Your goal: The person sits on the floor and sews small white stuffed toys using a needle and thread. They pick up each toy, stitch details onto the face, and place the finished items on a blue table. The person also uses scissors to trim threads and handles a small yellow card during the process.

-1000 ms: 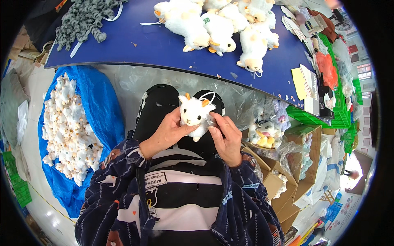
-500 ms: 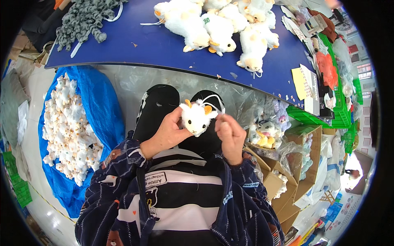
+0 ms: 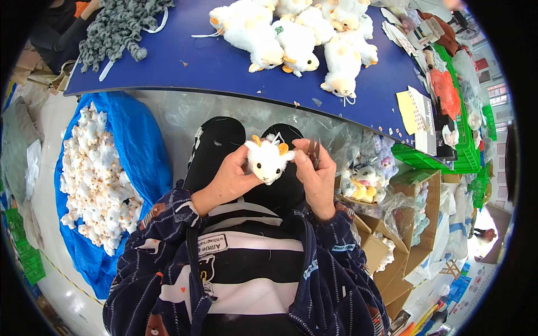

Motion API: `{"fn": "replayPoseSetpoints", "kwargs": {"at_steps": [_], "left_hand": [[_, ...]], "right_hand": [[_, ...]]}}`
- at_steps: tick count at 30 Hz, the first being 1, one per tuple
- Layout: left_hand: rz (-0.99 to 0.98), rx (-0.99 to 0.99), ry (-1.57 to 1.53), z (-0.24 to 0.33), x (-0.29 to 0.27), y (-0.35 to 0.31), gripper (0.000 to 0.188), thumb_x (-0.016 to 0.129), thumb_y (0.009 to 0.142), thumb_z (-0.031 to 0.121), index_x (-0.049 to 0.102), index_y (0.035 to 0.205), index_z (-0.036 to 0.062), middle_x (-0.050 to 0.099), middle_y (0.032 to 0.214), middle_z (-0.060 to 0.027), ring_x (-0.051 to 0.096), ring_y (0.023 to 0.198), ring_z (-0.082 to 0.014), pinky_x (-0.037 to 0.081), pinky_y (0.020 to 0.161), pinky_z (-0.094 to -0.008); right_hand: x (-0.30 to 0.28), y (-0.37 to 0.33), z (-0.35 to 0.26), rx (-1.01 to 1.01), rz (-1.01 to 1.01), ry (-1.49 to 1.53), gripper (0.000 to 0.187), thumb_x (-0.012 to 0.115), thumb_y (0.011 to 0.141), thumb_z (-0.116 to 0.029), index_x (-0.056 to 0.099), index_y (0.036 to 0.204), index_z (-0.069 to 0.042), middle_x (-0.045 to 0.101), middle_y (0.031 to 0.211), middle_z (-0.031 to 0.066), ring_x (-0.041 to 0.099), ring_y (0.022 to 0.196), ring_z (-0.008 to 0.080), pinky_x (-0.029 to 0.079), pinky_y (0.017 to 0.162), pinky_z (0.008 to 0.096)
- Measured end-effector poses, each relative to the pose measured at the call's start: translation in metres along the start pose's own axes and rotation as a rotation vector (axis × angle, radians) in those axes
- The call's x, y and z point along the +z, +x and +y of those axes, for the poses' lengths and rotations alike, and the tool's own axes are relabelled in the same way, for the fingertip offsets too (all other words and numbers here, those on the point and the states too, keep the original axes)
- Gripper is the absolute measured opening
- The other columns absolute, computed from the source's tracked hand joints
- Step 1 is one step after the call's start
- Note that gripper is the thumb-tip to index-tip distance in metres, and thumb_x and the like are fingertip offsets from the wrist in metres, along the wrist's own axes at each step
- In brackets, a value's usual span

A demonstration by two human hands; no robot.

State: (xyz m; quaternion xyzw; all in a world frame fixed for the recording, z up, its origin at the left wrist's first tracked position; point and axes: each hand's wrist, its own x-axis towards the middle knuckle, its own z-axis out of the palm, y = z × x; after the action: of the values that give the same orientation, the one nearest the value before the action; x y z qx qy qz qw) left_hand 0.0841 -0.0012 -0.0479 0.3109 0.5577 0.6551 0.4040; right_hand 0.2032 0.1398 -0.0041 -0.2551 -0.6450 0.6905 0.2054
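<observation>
My left hand [image 3: 227,180] is closed on a small white plush animal head [image 3: 266,164] with black eyes, yellow-orange horns or ears and a stitched mouth; its face points up toward me over my knees. A short white cord [image 3: 278,138] stands up behind the head. My right hand [image 3: 317,182] is closed close beside it, thumb and fingers at the head's right side. Between the fingers of that hand, a pair of dark metal snips [image 3: 314,151] sticks up, its two narrow points slightly apart. The rest of the snips is hidden in the hand.
Several white plush animals [image 3: 291,42] lie on the blue table [image 3: 190,64], with grey curly pieces [image 3: 115,33] at its left. A blue sack [image 3: 148,145] full of white plush heads [image 3: 98,185] stands left of me. Cardboard boxes [image 3: 412,246] and green crates [image 3: 468,148] are at right.
The long white cord loop that reached toward my right hand now shows only as a short piece behind the head. My right hand has turned, and the snips' points now show.
</observation>
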Motion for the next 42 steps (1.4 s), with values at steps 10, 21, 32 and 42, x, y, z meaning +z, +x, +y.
{"fn": "replayPoseSetpoints", "kwargs": {"at_steps": [10, 21, 32, 42], "left_hand": [[0.09, 0.051, 0.052, -0.001, -0.002, 0.002, 0.056, 0.072, 0.079, 0.008, 0.046, 0.127, 0.001, 0.059, 0.114, -0.006, 0.057, 0.104, -0.0129, 0.045, 0.091, -0.0283], [0.17, 0.347, 0.486, -0.003, -0.003, 0.007, 0.048, 0.077, 0.07, 0.013, 0.058, 0.113, 0.0031, 0.057, 0.12, -0.0111, 0.049, 0.119, -0.0296, 0.039, 0.099, -0.038], [0.094, -0.03, 0.059, 0.004, -0.008, 0.005, 0.047, 0.075, 0.077, 0.011, 0.052, 0.117, -0.0014, 0.062, 0.106, -0.0063, 0.06, 0.094, -0.0113, 0.048, 0.084, -0.0264], [0.087, -0.074, -0.054, 0.018, -0.012, 0.008, 0.054, 0.074, 0.08, 0.02, 0.048, 0.123, -0.0012, 0.06, 0.111, -0.0079, 0.058, 0.1, -0.0141, 0.048, 0.087, -0.0296]], "right_hand": [[0.003, -0.001, -0.001, -0.035, 0.141, -0.027, 0.016, 0.064, 0.087, -0.007, 0.064, 0.099, 0.003, 0.062, 0.085, -0.0001, 0.053, 0.075, 0.0057, 0.043, 0.066, 0.0204], [0.016, 0.014, -0.027, -0.477, -0.154, -0.53, 0.022, 0.07, 0.073, -0.003, 0.065, 0.094, -0.002, 0.059, 0.081, 0.0089, 0.059, 0.067, 0.0196, 0.046, 0.058, 0.0269], [0.001, 0.032, -0.013, -0.002, -0.164, 0.516, 0.018, 0.054, 0.094, -0.018, 0.056, 0.087, -0.002, 0.044, 0.064, -0.0041, 0.034, 0.05, 0.0028, 0.024, 0.045, 0.0202], [-0.001, 0.01, 0.003, -0.255, -0.068, -0.235, 0.025, 0.068, 0.083, -0.006, 0.062, 0.106, 0.001, 0.059, 0.09, 0.0033, 0.051, 0.074, 0.0071, 0.04, 0.064, 0.0184]]}}
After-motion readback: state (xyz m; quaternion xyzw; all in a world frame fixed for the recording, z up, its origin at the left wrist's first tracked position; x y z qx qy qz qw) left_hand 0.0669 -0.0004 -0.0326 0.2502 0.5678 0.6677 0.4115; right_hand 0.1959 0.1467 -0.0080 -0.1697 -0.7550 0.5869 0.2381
